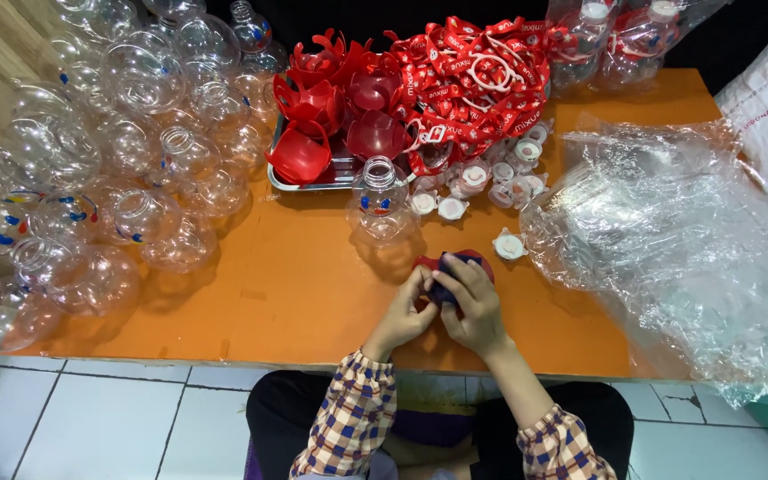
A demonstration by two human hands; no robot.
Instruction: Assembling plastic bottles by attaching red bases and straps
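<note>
While both hands are working at table edge | left hand [402,313] pinching, right hand [471,302] gripping red-and-dark cap piece [455,267] | probably light, stiff plastic, slippery; grip by rim | clear bottle [380,206] standing just behind

My one head-worn camera looked steeply down from above, close over the orange surface [295,293], facing forward across it

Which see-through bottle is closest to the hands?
The round clear plastic bottle standing upright alone on the orange table, just beyond both hands. All the other clear bottles sit heaped at the left or back.
</note>
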